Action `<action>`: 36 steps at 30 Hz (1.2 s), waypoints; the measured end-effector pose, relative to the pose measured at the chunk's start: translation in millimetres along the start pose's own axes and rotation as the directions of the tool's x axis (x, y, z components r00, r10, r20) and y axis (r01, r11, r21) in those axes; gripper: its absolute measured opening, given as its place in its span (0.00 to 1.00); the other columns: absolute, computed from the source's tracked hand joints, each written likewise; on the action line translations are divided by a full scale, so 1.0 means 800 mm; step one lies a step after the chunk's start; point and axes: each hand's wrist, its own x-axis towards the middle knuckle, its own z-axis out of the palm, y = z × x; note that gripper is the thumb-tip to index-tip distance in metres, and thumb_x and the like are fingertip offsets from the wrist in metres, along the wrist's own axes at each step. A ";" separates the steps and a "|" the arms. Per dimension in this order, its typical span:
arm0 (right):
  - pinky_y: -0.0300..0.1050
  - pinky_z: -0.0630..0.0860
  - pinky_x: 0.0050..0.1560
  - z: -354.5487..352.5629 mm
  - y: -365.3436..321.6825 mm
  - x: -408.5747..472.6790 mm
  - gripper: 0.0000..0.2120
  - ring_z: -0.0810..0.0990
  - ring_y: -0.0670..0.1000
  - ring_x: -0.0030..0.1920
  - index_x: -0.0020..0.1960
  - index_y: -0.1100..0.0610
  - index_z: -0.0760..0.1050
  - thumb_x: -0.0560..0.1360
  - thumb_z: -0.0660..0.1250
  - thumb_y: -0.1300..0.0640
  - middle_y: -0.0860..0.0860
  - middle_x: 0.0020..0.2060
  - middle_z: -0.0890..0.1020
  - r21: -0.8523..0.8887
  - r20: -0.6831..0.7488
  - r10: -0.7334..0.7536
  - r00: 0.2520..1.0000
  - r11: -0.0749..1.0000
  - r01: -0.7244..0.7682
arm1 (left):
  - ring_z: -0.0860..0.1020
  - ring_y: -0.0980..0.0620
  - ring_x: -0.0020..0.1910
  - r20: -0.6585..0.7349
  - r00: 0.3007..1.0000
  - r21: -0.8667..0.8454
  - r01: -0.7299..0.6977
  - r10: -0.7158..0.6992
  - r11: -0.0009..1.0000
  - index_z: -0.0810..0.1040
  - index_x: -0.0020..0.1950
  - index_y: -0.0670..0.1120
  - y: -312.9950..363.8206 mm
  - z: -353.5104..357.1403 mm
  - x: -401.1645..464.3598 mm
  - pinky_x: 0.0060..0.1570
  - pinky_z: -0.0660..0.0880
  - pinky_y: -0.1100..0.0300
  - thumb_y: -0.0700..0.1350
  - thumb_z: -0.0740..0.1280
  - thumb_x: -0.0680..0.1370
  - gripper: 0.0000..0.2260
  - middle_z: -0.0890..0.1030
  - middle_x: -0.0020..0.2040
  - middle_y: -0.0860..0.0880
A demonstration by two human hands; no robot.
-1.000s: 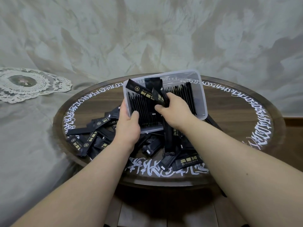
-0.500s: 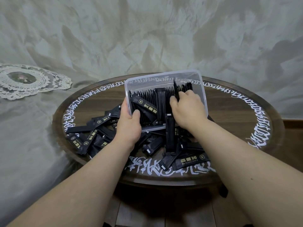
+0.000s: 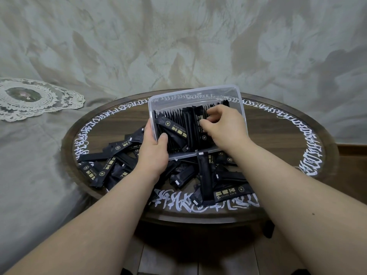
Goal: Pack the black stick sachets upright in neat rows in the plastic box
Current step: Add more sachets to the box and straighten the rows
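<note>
1. Since half a second ago the right hand (image 3: 222, 128) has slid further right inside the clear plastic box (image 3: 194, 96), and the two sachets that stood tall in the middle now lie flatter against the row.
2. That right hand has its fingers curled down into the packed sachets (image 3: 178, 118); whether it pinches one or only presses them I cannot tell, since the fingertips are buried among them.
3. Gripping the box's near-left corner, the left hand (image 3: 154, 153) has its thumb hooked over the rim and inside, the fingers round the outer wall, holding the box tilted towards the person.
4. Thin glossy black sticks stand on edge in a tight row along the box's far side; one loose sachet (image 3: 172, 130) with gold "BLACK COFFEE" print lies slanted across the left of them.
5. Rounded corners and frosted, see-through walls mark the box; a bare strip of room shows behind the row.
6. Beneath and beside the box a loose heap of sachets (image 3: 111, 165) sprawls over the round wooden table (image 3: 278, 147), whose glassy top carries a ring of white script.
7. To the left, a lace doily (image 3: 35, 98) lies on grey-green cloth, well apart from the table.
</note>
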 end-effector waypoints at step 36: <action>0.46 0.77 0.37 -0.054 0.010 -0.014 0.09 0.77 0.47 0.27 0.34 0.55 0.75 0.72 0.69 0.57 0.49 0.26 0.77 0.237 -0.014 0.113 0.993 0.966 -0.107 | 0.68 0.58 0.65 -0.030 0.998 0.190 -0.044 0.051 0.981 0.56 0.77 0.55 0.013 -0.002 -0.013 0.63 0.61 0.63 0.44 0.64 0.80 0.28 0.69 0.67 0.59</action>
